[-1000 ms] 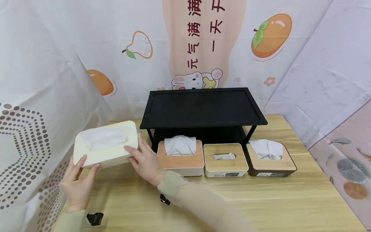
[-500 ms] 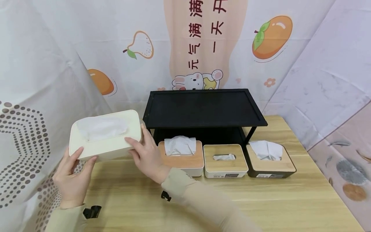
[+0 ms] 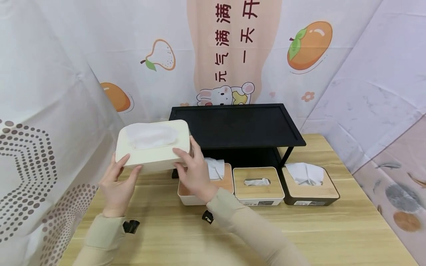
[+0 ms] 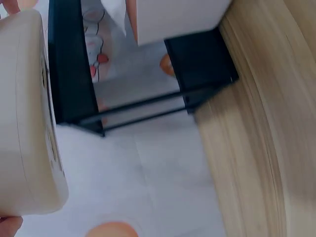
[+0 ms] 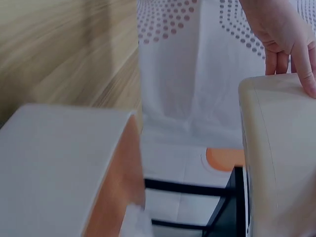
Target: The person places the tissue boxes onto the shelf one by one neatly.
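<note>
A cream tissue box point(image 3: 153, 151) with a white tissue point(image 3: 151, 135) on top is held in the air between both hands. My left hand point(image 3: 118, 186) grips its left end, thumb on the near side. At the right end, my right hand point(image 3: 196, 171) grips the box with the thumb and fingers around the corner. The box covers the left front corner of a black two-tier rack point(image 3: 233, 125). In the left wrist view the cream box point(image 4: 29, 113) shows its side close up, apart from the rack frame point(image 4: 74, 79).
On the table point(image 3: 199, 240), in front of the rack, stand three tissue boxes: a white one with an orange-brown lid point(image 3: 227, 177), partly behind my right hand, a white one with a bamboo lid point(image 3: 259, 188), and a dark one with a wooden lid point(image 3: 313, 186). Printed curtains point(image 3: 126, 22) hang behind.
Both hands have carried the cream tissue box up, slightly left at first, then clearly right, to the rack's left front corner. The other boxes and the rack stay in place.
</note>
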The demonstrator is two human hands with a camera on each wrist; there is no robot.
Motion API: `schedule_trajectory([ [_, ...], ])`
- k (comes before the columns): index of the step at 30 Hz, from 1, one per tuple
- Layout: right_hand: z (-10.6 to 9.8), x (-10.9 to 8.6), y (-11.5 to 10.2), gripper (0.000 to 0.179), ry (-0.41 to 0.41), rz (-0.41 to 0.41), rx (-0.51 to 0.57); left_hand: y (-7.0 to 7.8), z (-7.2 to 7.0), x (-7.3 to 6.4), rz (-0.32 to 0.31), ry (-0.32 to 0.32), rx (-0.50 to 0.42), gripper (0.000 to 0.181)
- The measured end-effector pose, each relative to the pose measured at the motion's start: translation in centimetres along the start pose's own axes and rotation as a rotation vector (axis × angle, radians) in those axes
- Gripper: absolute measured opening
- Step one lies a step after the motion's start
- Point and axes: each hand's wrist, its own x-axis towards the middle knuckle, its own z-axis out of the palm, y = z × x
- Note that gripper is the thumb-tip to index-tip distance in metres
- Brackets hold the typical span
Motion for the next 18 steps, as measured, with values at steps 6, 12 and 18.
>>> schedule_trajectory([
  [6, -1.4, 0.0, 1.4, 0.036, 0.045, 0.02, -0.028, 0.6, 2.2, 0.1, 0.019, -0.054, -0.021, 0.049],
  [12, -2.8, 0.1, 2.6, 0.039, 0.052, 0.051, -0.054, 0.9, 4.0, 0.9, 0.063, -0.085, -0.035, 0.047],
  [18, -4.1, 0.3, 3.5, 0.04, 0.057, 0.088, -0.089, 1.3, 5.2, 1.8, 0.116, -0.174, 0.055, 0.045],
])
